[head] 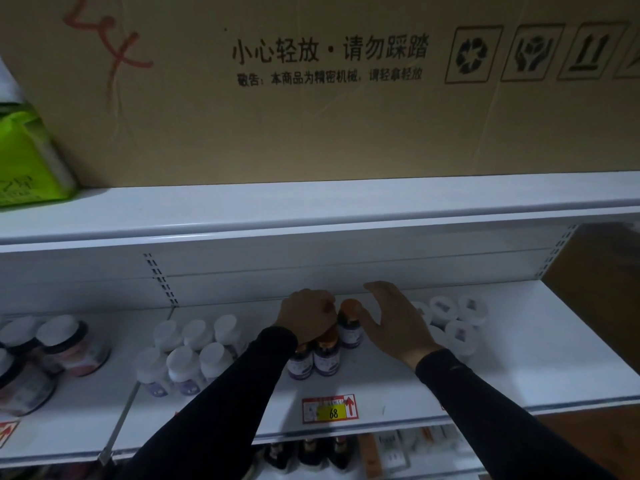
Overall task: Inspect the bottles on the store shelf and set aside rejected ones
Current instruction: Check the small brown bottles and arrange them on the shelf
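Near the middle of the frame, the left hand (pixel 304 315) was curled over the orange cap of a dark bottle in a small cluster of orange-capped bottles (pixel 325 355) on the white shelf (pixel 519 368), its fingers wrapped round the top so that the cap beneath was mostly hidden. Just right of it, the right hand (pixel 394 320) was held with fingers straight and spread, grasping nothing; its thumb lay close beside another orange-capped bottle (pixel 349 325) standing upright at the back of the cluster, though contact could not be told. Both arms wore black sleeves.

To the left of the cluster stood a group of white-capped bottles (pixel 194 355), and farther left, at the frame's edge, larger jars (pixel 69 344) with white lids. To the right of the right hand, more white-lidded containers (pixel 457 317) sat toward the back of the shelf. A red and yellow price tag (pixel 329 408) marked 68 was fixed on the shelf's front edge below the cluster. Across the upper frame, a big cardboard box (pixel 311 98) with printed text rested on the shelf above, with a green package (pixel 27 161) at upper left.
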A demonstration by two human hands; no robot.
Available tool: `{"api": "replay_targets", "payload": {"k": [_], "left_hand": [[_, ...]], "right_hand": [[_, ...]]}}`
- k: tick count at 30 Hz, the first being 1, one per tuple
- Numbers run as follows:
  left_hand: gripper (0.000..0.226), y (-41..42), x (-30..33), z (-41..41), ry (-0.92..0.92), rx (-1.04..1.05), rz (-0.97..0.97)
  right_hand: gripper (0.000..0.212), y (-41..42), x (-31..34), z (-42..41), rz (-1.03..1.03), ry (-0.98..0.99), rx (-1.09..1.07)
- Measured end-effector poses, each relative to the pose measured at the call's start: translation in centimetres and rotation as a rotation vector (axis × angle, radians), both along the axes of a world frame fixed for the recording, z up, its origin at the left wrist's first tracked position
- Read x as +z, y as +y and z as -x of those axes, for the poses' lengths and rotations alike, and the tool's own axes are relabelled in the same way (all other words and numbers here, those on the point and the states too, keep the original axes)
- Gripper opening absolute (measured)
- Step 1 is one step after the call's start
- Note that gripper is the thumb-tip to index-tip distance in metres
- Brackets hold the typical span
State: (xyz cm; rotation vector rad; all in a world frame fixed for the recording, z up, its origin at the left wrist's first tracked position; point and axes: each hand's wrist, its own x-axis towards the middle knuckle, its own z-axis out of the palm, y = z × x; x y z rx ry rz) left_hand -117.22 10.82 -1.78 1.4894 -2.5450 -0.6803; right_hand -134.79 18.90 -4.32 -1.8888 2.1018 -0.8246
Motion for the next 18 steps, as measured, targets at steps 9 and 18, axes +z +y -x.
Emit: {"api": "replay_targets", "payload": {"k": [9,18], "left_hand": [[0.046,0.9,-0.7,2.2,0.061,-0.129,0.120],[0.027,1.4,-1.5,2.9,0.094,-0.116,0.184]], "right_hand": [[0.053,1.8,0.1,1.0,-0.008,0.013,-0.059],[0.053,3.4,-0.2,1.2,-0.023,-0.015,-0.058]]}}
